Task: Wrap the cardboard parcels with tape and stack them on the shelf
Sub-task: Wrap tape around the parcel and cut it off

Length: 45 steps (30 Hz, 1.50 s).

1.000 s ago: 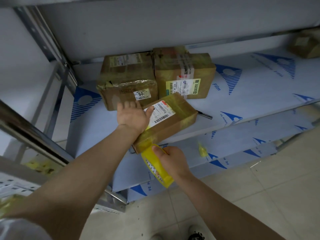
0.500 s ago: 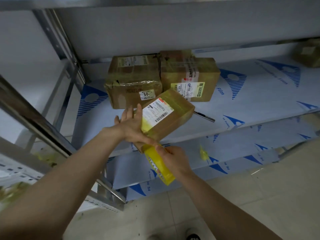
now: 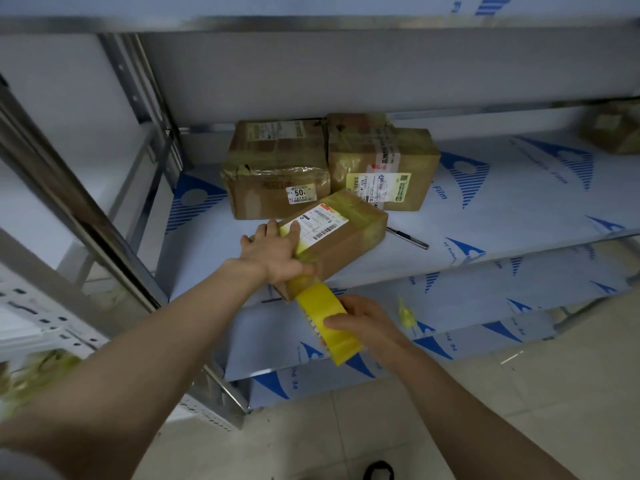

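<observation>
The left hand (image 3: 273, 251) lies with straight fingers on the barcode-labelled parcel (image 3: 346, 237) at the shelf (image 3: 519, 209) edge (grip open); behind stands a box marked "50" (image 3: 273, 168). The right hand (image 3: 365, 322) has its grip closed round the yellow tape roll (image 3: 323, 306) just below.

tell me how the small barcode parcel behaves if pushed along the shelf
Probably stiff: the small parcel keeps sharp box edges under the pressing left hand. Likely slides easily: glossy tape wraps it and the shelf liner looks smooth. May tip, since its near end seems to reach the shelf's front edge, tethered to the tape roll in the right hand.
</observation>
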Available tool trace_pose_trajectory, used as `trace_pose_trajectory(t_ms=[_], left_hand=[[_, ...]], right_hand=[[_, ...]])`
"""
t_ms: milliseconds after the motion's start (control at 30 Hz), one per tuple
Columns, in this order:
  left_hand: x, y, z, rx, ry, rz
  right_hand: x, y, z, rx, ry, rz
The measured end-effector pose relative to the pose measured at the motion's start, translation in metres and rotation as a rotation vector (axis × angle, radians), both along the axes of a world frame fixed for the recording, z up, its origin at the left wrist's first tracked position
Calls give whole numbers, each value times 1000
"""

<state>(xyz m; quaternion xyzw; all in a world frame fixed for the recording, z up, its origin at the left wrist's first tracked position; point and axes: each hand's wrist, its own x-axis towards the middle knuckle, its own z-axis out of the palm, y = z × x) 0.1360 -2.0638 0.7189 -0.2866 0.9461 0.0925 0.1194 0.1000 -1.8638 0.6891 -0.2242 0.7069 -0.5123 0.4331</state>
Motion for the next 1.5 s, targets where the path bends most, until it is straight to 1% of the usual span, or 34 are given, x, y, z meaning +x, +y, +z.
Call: trace_pose_trajectory(t_ms=[33,67,167,233,300,333,367,433,467,500,533,600,667,767,833,933,1033,1100,1167,1200,1233,1300,1333,1367,1433,1500], left_hand=[[-1,-3,6,94,9,18],[0,-5,12,229,35,46],[9,-11,31,699,169,174],[17,-13,41,860,152,236],[24,-18,43,956,173,282],[27,-21,42,952,238,323],[28,-23,41,913,344,387],[29,-23,36,847,638,556],[30,-22,31,861,779,644],[31,-20,24,915,887,734],[32,-17,17,995,967,805],[32,-11,6,1115,1061,848],[29,-10,0,1134,1134,832],[24,-11,-3,1039,1173,798],[23,-11,-5,988,1176,775],[22,-15,-2,1002,1232,780],[21,-14,0,1042,1247,757],[23,-14,-1,1034,1224,731],[25,-18,1,967,1150,700],[25,-22,4,867,1083,662],[23,-27,9,697,982,598],[13,-29,21,267,728,434],[5,-25,26,105,630,367],[-4,-21,30,0,546,315],[-18,-11,31,-122,402,249],[-25,-12,29,-186,348,214]], right_hand=[[-4,6,10,-43,-10,31],[-7,12,22,-98,-22,65],[-15,23,65,-276,-20,190],[-17,15,94,-348,-1,235],[-19,-3,115,-353,64,211],[-18,-16,124,-334,91,167],[-17,-30,130,-317,109,110],[-14,-59,141,-294,140,12],[-12,-71,145,-281,159,-15],[-9,-81,147,-259,190,-26],[-7,-87,147,-227,214,-30],[-4,-91,147,-160,201,-46],[-1,-90,145,-148,157,-57],[5,-85,144,-175,80,-123],[9,-78,141,-162,74,-194],[15,-56,129,-141,52,-255],[20,-31,104,-154,33,-286],[25,-26,85,-170,11,-307],[29,-27,72,-201,-18,-306],[29,-29,67,-223,-32,-302],[29,-31,63,-245,-37,-298],[29,-35,57,-264,-4,-303],[28,-37,55,-266,12,-311],[27,-39,53,-266,19,-317],[26,-42,50,-268,3,-309],[24,-42,48,-282,-24,-291]])
